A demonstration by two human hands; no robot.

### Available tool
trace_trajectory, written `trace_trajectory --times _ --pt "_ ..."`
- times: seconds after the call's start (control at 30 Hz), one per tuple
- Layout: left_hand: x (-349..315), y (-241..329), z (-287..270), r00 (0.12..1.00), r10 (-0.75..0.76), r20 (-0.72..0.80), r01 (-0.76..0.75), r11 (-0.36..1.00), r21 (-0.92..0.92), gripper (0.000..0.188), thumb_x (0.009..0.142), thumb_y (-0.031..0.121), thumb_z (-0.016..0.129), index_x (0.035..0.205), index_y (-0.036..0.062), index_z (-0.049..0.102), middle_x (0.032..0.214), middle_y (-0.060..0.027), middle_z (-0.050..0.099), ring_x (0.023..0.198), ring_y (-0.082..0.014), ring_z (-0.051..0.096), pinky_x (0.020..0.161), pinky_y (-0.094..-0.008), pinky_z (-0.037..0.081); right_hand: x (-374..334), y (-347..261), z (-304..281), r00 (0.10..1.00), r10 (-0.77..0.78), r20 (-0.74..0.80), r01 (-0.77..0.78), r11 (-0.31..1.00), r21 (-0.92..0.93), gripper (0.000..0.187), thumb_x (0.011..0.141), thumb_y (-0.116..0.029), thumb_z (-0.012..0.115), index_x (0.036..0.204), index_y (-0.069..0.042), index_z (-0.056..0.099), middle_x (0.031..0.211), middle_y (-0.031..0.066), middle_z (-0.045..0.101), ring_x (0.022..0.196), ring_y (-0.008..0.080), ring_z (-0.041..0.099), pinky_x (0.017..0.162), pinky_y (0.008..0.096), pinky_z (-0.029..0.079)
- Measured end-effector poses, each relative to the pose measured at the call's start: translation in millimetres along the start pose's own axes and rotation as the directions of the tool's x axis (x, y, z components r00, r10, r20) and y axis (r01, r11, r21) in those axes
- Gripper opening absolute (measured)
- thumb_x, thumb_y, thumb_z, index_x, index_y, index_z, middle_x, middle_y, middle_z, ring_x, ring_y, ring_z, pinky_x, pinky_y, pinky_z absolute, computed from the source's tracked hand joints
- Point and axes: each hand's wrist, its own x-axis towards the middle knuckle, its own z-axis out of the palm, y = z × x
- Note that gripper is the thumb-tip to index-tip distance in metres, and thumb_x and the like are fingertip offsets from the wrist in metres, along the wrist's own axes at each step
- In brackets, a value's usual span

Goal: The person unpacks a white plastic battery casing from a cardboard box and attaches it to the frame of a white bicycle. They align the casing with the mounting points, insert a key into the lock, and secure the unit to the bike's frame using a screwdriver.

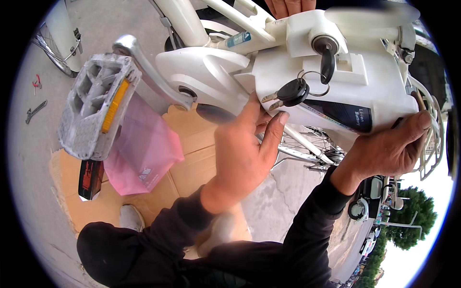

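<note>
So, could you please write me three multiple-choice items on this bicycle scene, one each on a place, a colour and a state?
1. Where is the key?
A. In the lock on the white battery case
B. On the cardboard
C. In the right hand

2. What colour is the bag on the cardboard?
A. Blue
B. Pink
C. Green

3. How is the left hand?
A. Closed round the pedal
B. In a fist
C. Open, fingers against the case

Answers: 1 A, the key sits in the lock with spare keys hanging off its ring; 2 B, the bag under the pedal is pink; 3 C, the fingers are spread while the right hand holds the case end.
</note>
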Motion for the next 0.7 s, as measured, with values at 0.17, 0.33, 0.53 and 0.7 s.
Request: trace_trajectory --times 0.17,0.33,0.53,0.7 --pt "-1.8 -4.9 9.6 0.999 -0.020 -0.033 0.016 0.994 -0.111 0.029 0.096 0.006 0.067 0.121 -0.0078 0.060 0.091 -0.0178 0.073 0.084 -0.0271 0.076 0.073 -0.0335 0.060 1.1 3.6 -1.4 0.992 -0.086 0.092 0.096 0.990 -0.102 0.040 0.107 -0.033 0.058 0.100 0.003 0.073 0.083 0.0046 0.070 0.065 0.0051 0.056 0.055 0.0193 0.043" --pt "-0.3 -1.1 3.6 0.999 -0.018 -0.037 0.014 0.995 -0.096 0.029 0.096 0.007 0.067 0.120 -0.0080 0.061 0.090 -0.0201 0.073 0.083 -0.0280 0.076 0.073 -0.0336 0.060 0.1 -13.3 -5.9 0.980 0.096 0.177 -0.041 0.956 -0.289 0.040 0.109 -0.033 0.052 0.109 0.002 0.072 0.100 0.0041 0.071 0.076 0.0061 0.057 0.064 0.0212 0.046" --pt "2.0 4.1 -6.5 1.000 -0.015 0.019 0.015 1.000 0.022 0.028 0.096 0.013 0.068 0.116 -0.0073 0.062 0.085 -0.0215 0.072 0.080 -0.0337 0.075 0.071 -0.0369 0.059 -5.2 -19.1 -2.8 0.979 0.034 0.202 0.010 0.977 -0.212 0.038 0.105 -0.033 0.061 0.114 0.004 0.070 0.099 0.0095 0.072 0.088 0.0130 0.066 0.080 0.0260 0.054" --pt "1.5 1.0 -4.7 0.999 0.041 -0.016 -0.040 0.998 0.054 0.024 0.096 0.016 0.068 0.106 -0.0058 0.063 0.083 -0.0224 0.072 0.079 -0.0386 0.073 0.067 -0.0402 0.057 -1.2 -15.5 3.1 0.984 0.107 0.145 -0.085 0.986 -0.147 0.031 0.102 -0.021 0.067 0.114 0.007 0.067 0.103 0.0100 0.071 0.089 0.0126 0.063 0.081 0.0239 0.050"
